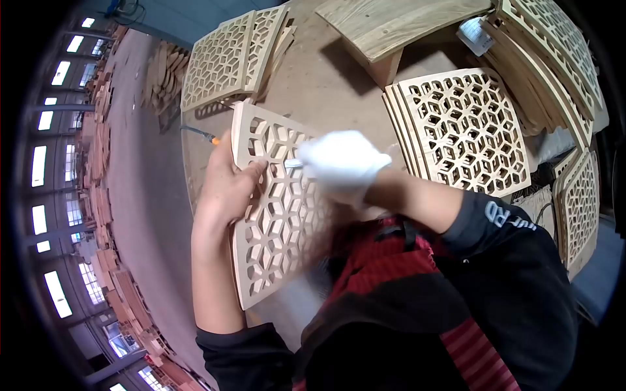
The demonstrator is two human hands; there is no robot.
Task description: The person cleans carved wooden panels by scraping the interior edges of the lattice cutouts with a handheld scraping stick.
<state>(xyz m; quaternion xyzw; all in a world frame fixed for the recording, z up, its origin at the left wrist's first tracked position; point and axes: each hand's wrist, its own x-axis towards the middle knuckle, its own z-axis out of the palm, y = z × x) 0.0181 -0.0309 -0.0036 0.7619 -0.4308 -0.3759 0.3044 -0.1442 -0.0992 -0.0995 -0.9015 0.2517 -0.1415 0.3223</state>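
Observation:
A light wooden lattice panel point(242, 254) with geometric cut-outs is tilted up in front of my body. My left hand point(225, 186), bare, is closed around its left edge, with the thumb lying on the front face. Over the panel's upper part is my right hand point(345, 159), in a white glove and blurred by motion. It is closed on a small pale flat tool point(293, 163) whose end touches or nearly touches the cut-outs; its exact kind is too blurred to tell.
Several lattice panels point(466, 130) are stacked to the right, with more panels point(218, 62) at the back left. A wooden board point(404, 26) stands at the back. An orange-tipped thin object point(214, 139) lies beside my left hand. Curved wooden pieces point(166, 72) are piled beyond the table.

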